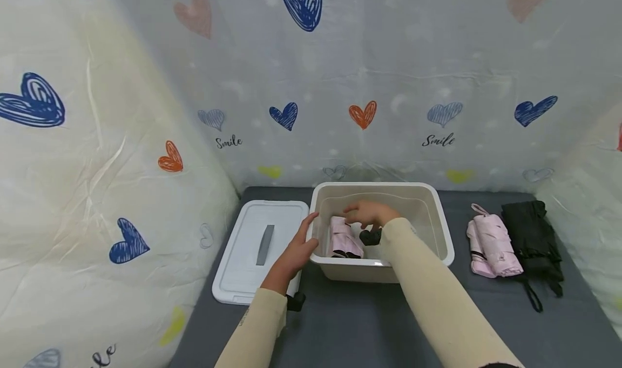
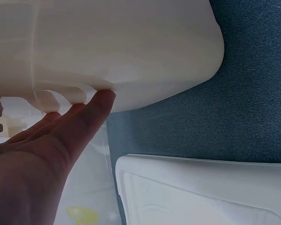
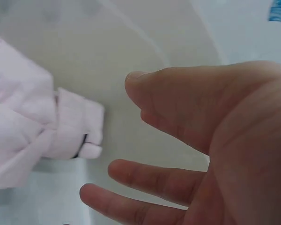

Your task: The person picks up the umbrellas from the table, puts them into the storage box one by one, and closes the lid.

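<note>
A beige plastic storage box (image 1: 352, 273) stands on the grey table, uncovered. Inside it, on the left, lies a pink folded umbrella (image 1: 344, 237) with dark trim at its near end. My right hand (image 1: 373, 213) is in the box above and right of the umbrella. In the right wrist view the fingers (image 3: 145, 178) are spread and hold nothing, a small gap away from the pink fabric (image 3: 23, 112). My left hand (image 1: 295, 253) is at the box's left side; in the left wrist view its extended fingers touch the outer wall (image 2: 131, 51).
A white lid (image 1: 238, 260) with a grey handle (image 1: 264, 245) lies left of the box. Right of the box lie pink folded umbrellas (image 1: 495, 244) with a loop, beside a black folded umbrella (image 1: 532, 238). A heart-patterned curtain (image 1: 320, 76) hangs behind and beside the table.
</note>
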`<state>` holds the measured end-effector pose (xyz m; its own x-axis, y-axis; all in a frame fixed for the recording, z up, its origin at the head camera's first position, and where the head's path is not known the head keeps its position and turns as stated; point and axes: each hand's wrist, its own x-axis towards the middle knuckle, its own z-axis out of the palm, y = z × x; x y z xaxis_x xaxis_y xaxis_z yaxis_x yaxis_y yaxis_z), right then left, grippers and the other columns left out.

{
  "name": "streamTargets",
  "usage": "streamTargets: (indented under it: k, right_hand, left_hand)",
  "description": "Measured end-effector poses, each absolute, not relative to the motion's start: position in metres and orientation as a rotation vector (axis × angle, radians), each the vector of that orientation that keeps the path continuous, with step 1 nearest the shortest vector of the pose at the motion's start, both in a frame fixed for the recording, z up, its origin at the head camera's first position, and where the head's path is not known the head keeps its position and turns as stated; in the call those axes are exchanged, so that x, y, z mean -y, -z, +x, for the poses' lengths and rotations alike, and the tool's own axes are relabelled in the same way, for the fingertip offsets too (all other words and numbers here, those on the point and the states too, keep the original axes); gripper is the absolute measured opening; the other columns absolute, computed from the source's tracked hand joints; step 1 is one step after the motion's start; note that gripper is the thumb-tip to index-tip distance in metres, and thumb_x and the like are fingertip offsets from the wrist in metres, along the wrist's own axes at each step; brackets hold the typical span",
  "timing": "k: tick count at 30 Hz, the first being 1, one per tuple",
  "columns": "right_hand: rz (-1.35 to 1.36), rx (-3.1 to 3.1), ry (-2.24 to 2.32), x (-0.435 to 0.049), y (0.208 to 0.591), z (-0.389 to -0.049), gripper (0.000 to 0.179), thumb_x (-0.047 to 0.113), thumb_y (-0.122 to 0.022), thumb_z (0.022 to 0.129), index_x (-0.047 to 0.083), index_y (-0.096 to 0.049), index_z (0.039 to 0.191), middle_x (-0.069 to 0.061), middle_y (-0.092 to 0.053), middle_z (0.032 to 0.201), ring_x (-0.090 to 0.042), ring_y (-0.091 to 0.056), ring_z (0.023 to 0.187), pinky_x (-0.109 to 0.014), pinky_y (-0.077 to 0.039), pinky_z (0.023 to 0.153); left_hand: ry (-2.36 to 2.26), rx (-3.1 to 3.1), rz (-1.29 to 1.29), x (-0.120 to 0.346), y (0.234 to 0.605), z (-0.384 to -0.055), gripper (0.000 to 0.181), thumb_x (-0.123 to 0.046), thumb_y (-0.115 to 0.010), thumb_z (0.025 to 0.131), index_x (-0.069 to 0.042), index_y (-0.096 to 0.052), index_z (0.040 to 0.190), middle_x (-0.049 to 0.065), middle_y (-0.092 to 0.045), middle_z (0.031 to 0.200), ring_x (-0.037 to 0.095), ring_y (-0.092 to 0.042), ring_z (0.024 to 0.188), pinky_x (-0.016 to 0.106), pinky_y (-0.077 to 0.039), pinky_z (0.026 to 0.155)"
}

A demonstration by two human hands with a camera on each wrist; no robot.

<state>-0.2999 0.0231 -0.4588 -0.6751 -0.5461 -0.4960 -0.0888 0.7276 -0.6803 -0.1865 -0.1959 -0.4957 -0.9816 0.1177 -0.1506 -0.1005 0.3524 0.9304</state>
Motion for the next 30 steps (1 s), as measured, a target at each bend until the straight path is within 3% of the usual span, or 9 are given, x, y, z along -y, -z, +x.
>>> streamTargets:
  k: [6, 13, 20, 30]
  right_hand:
    - [-0.512, -2.225, 0.902, -0.040, 0.439, -0.291, 0.053, 0.028, -0.050, 0.099, 0.015, -0.038, 0.149, -0.019, -0.045, 0.146, -0.043, -0.052, 0.124, -0.044, -0.054, 0.074]
    - [-0.644, -2.340, 0.919, -0.064, 0.431, -0.284, 0.050, 0.027, -0.052, 0.098, 0.018, -0.043, 0.146, -0.017, -0.056, 0.135, -0.025, -0.059, 0.093, -0.033, -0.049, 0.066]
    - [-0.736, -2.471, 0.875, -0.085, 0.421, -0.273, 0.049, 0.031, -0.054, 0.097, 0.023, -0.045, 0.145, -0.016, -0.055, 0.137, -0.030, -0.060, 0.114, -0.045, -0.050, 0.088]
    - [-0.748, -2.543, 0.871, -0.113, 0.416, -0.253, 0.049, 0.031, -0.054, 0.098, 0.022, -0.045, 0.145, -0.015, -0.053, 0.139, -0.036, -0.056, 0.122, -0.050, -0.048, 0.093]
  left_hand:
    - [-1.694, -2.412, 0.018, 0.199, 0.497, -0.188, 0.070, -0.009, -0.041, 0.090, -0.036, -0.022, 0.151, 0.012, -0.021, 0.158, 0.035, -0.037, 0.131, 0.051, -0.038, 0.097]
    - [-1.690, -2.408, 0.036, 0.197, 0.497, -0.190, 0.070, -0.008, -0.041, 0.091, -0.034, -0.021, 0.152, 0.012, -0.020, 0.158, 0.037, -0.036, 0.132, 0.051, -0.038, 0.096]
    - [-1.680, -2.407, 0.013, 0.197, 0.497, -0.190, 0.070, -0.008, -0.041, 0.090, -0.037, -0.021, 0.151, 0.010, -0.020, 0.159, 0.034, -0.035, 0.132, 0.052, -0.038, 0.097]
    - [-1.674, -2.406, 0.014, 0.198, 0.498, -0.190, 0.070, -0.009, -0.041, 0.091, -0.037, -0.021, 0.151, 0.008, -0.017, 0.160, 0.033, -0.033, 0.134, 0.052, -0.036, 0.099]
